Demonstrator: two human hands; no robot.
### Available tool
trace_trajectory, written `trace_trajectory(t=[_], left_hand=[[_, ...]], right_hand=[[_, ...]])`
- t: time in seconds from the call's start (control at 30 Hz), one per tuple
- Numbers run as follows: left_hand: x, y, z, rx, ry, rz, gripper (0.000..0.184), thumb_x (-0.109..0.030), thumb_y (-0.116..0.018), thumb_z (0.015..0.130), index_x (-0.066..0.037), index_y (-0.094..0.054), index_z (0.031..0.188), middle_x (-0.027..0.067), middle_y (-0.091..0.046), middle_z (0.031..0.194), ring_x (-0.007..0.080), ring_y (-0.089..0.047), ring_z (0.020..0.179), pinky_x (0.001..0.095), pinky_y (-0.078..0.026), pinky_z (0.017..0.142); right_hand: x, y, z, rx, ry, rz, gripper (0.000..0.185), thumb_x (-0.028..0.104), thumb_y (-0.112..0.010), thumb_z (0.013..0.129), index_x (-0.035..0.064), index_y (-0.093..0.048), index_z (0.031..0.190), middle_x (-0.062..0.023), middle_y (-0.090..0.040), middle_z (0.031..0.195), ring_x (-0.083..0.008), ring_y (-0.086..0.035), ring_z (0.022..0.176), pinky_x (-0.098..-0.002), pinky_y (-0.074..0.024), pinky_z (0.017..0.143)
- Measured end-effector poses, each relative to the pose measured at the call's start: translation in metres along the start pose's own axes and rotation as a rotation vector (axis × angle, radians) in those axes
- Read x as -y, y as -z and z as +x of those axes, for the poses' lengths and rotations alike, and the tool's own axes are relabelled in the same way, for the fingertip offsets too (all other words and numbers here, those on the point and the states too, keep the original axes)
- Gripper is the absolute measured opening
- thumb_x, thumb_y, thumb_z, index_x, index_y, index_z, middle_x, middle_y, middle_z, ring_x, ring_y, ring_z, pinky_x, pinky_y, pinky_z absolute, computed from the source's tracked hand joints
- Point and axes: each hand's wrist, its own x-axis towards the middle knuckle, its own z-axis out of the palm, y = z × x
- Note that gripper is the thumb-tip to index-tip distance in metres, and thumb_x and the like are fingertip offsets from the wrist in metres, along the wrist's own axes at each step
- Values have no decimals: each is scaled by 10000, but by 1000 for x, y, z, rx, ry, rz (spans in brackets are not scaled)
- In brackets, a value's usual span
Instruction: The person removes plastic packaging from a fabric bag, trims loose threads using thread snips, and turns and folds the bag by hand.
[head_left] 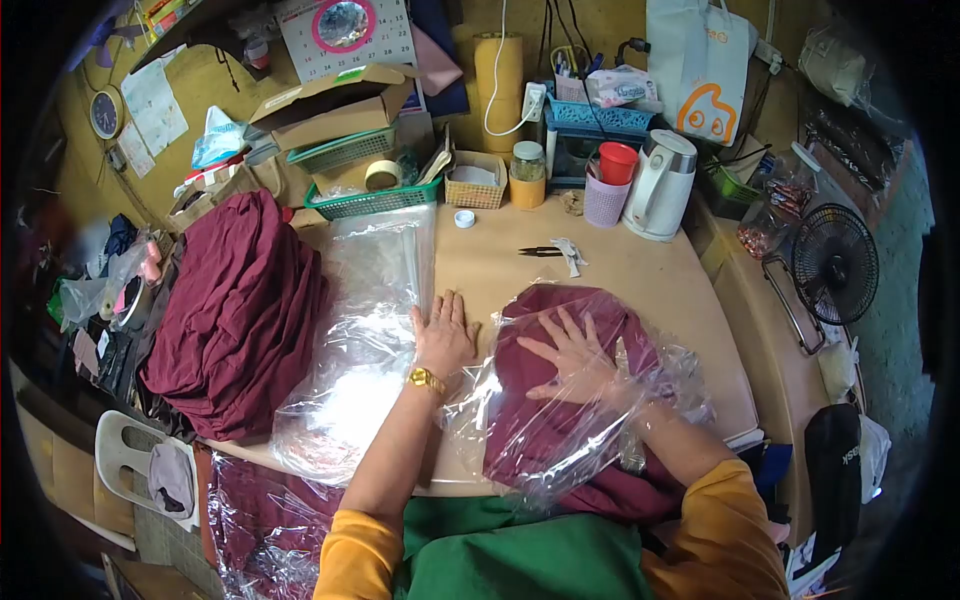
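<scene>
My right hand lies with fingers spread on a folded maroon garment. A clear plastic bag surrounds much of the garment and bunches near my right wrist; I cannot tell whether the hand is inside it. Part of the maroon cloth hangs toward the table's front edge. Flat on the tabletop is my left hand, fingers extended and holding nothing, between the garment and a stack of clear plastic bags. Left of that stack rises a large pile of maroon fabric.
Small black thread snips and a white scrap lie beyond the garment. At the table's back stand a green basket, a jar, a purple cup and a white kettle. A black fan is at right.
</scene>
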Motion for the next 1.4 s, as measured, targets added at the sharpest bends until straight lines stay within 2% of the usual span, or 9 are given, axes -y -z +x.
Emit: trace_trajectory(t=[0.37, 0.47, 0.53, 0.73, 0.83, 1.03, 1.17, 1.3, 1.4], left_hand=[[4, 69, -252, 27, -184, -165, 424, -147, -557, 888, -50, -583, 1300, 195, -517, 1395, 326, -576, 1207, 433, -469, 996], [24, 114, -304, 322, 110, -223, 197, -310, -647, 906, -139, -737, 944, 125, -696, 889, 291, -681, 688, 391, -549, 622], [37, 125, -314, 386, 202, -294, 418, -510, -726, 834, -97, -741, 771, 93, -620, 534, 313, -638, 512, 375, -524, 527], [-34, 119, -261, 227, 178, -715, 456, -482, -753, 813, -29, -709, 835, 173, -650, 650, 381, -655, 637, 446, -521, 590], [-37, 80, -242, 159, 84, -571, 337, -331, -731, 833, -1, -670, 866, 207, -652, 702, 419, -649, 694, 472, -519, 638], [-21, 92, -263, 185, -125, -713, 205, -131, -646, 826, 5, -615, 977, 240, -615, 735, 462, -622, 786, 528, -484, 718], [-35, 110, -256, 493, 82, -739, 355, -136, -635, 835, -16, -583, 1166, 265, -660, 883, 460, -634, 849, 511, -498, 769], [-47, 104, -242, 215, 32, -752, 367, -143, -635, 832, 32, -588, 1151, 308, -646, 883, 474, -627, 828, 509, -497, 734], [-49, 97, -229, 309, -27, -740, 323, -100, -607, 830, 36, -585, 1123, 292, -660, 873, 467, -634, 848, 507, -513, 770]], right_hand=[[-24, -16, 29, 10, -94, -25, 918, 787, -548, 791, 308, -312, 1538, -255, -195, 1586, -494, -60, 1474, -711, -7, 1127], [-14, -6, 35, 92, -151, -76, 897, 760, -543, 814, 285, -313, 1539, -234, -188, 1592, -461, -58, 1485, -701, -28, 1134], [-1, -5, 44, 126, -263, -85, 842, 720, -527, 854, 285, -308, 1541, -230, -159, 1603, -464, -65, 1484, -708, -44, 1132], [92, -3, 67, 140, 61, 36, 769, 635, -563, 880, 196, -404, 1491, -263, -234, 1565, -491, -234, 1424, -676, -236, 1087], [62, -2, 105, 90, -52, 151, 752, 615, -603, 854, 214, -439, 1469, -269, -242, 1559, -506, -274, 1392, -682, -167, 1118], [16, 34, 50, 240, -565, -13, 956, 754, -403, 889, 121, -194, 1574, -242, -46, 1627, -437, 159, 1484, -666, 21, 1151], [-55, 1, 35, 90, -649, -90, 866, 643, -460, 929, 77, -249, 1549, -230, -91, 1625, -472, 59, 1486, -737, -19, 1111], [-5, -2, 24, -128, -118, 169, 531, 382, -718, 835, 100, -572, 1260, -161, -496, 1322, -370, -462, 1249, -684, -286, 1037], [57, -8, 6, 112, 306, 51, 637, 414, -710, 839, 190, -505, 1398, -191, -237, 1575, -464, -111, 1479, -776, -121, 1079]])
